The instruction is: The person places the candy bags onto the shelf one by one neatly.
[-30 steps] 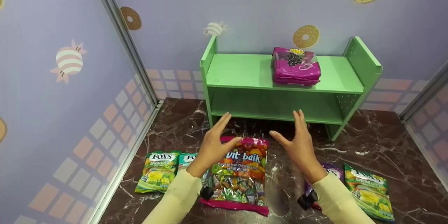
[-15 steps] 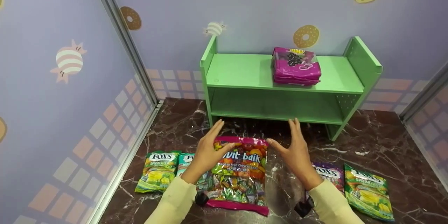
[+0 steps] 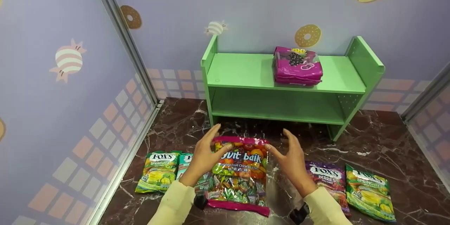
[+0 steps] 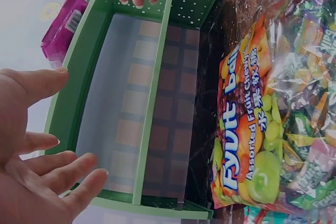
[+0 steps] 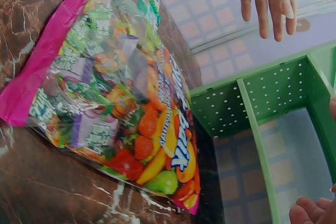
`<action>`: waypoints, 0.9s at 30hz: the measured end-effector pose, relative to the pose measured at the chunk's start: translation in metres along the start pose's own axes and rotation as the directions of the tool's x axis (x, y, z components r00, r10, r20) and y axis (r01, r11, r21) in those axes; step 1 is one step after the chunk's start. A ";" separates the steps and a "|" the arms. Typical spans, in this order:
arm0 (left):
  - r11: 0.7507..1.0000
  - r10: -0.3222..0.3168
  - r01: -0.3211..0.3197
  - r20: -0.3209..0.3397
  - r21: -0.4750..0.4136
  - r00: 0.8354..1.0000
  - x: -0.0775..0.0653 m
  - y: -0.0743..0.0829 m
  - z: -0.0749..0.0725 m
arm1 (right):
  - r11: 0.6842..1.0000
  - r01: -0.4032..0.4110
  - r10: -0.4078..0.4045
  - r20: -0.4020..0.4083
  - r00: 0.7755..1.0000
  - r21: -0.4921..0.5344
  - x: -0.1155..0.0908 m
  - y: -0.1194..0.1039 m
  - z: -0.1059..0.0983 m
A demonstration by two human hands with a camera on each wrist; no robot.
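A large clear bag of fruit chewy candies (image 3: pixel 240 184) with magenta ends lies on the dark marbled surface, its printed front facing up. My left hand (image 3: pixel 205 153) is over the bag's left side in the head view, fingers spread. On the other side, my right hand (image 3: pixel 291 161) hovers near the right edge, thumb toward the bag. Both wrist views show the candy bag (image 4: pixel 247 124) apart from the visible fingers, and neither hand holds anything. The left hand and sleeve cover part of a teal candy bag (image 3: pixel 185 161).
Behind stands a green two-tier shelf (image 3: pixel 242 72) with a magenta pack (image 3: pixel 298 67) on top. A green Fox's bag (image 3: pixel 158 172) lies at left. At right lie a purple Fox's bag (image 3: pixel 325 177) and another green one (image 3: pixel 371 193). Patterned walls (image 3: pixel 70 112) enclose the surface.
Both hands have drawn back slightly toward the body. The right hand has also shifted left toward the candy bag, showing more of the purple Fox's bag. The bags have not moved.
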State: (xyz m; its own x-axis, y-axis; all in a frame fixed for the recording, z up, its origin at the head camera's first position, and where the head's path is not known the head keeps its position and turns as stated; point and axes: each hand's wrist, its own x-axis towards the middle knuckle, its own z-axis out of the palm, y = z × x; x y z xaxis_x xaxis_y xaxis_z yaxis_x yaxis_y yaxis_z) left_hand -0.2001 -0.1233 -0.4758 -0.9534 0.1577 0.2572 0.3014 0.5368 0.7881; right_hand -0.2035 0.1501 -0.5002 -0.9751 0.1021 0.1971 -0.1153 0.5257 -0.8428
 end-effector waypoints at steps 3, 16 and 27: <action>0.999 -0.043 0.043 0.004 -0.017 0.999 -0.002 -0.003 0.000 | 0.999 -0.034 0.034 0.006 0.999 0.026 -0.001 0.003 0.003; 0.981 -0.195 0.193 0.074 0.029 0.978 -0.008 -0.021 -0.002 | 0.991 -0.131 0.129 0.099 0.987 0.014 -0.007 0.015 0.011; 0.958 -0.285 0.278 0.125 0.066 0.950 -0.011 -0.037 -0.002 | 0.976 -0.212 0.216 0.155 0.964 -0.042 -0.012 0.024 0.018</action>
State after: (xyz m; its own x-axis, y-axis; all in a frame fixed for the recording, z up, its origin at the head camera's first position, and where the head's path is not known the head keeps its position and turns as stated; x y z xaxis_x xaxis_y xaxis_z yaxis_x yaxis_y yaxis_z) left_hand -0.2010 -0.1466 -0.5062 -0.9936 0.1010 -0.0499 0.0226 0.6129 0.7899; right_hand -0.1984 0.1466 -0.5316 -0.9943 0.0808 -0.0696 0.1019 0.5269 -0.8438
